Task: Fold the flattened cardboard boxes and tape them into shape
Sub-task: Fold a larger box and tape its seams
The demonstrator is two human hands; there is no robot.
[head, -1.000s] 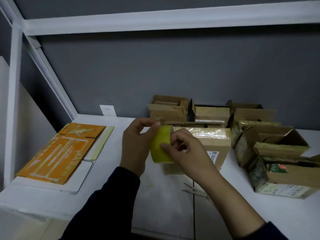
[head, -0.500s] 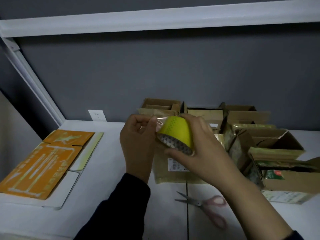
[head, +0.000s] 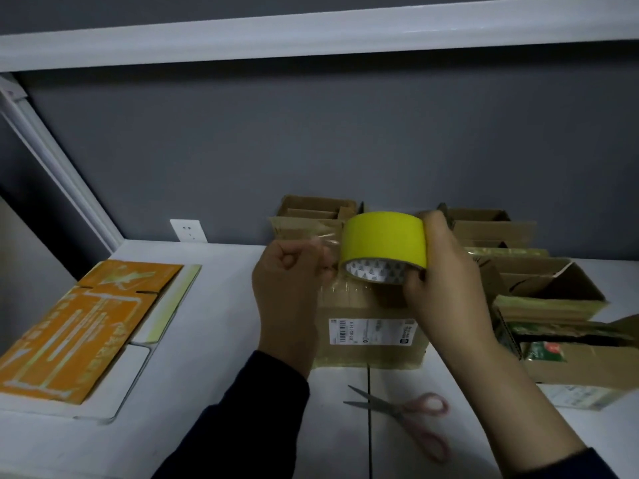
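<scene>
My right hand (head: 446,285) grips a yellow roll of tape (head: 383,245) above a brown cardboard box (head: 370,326) with a white label. My left hand (head: 287,292) pinches the loose clear end of the tape (head: 323,242), drawn a short way out to the left of the roll. The box stands on the white table (head: 224,340) right under both hands. A flattened orange cardboard box (head: 79,326) lies at the left on a white sheet.
Pink-handled scissors (head: 408,416) lie open on the table in front of the box. Several folded brown boxes (head: 539,288) crowd the right and back. A wall socket (head: 188,230) sits at the back. A white shelf beam (head: 311,36) runs overhead.
The roll has turned so its yellow face points at me, and my left hand has pulled the tape end out to the left. The view has moved closer to the box.
</scene>
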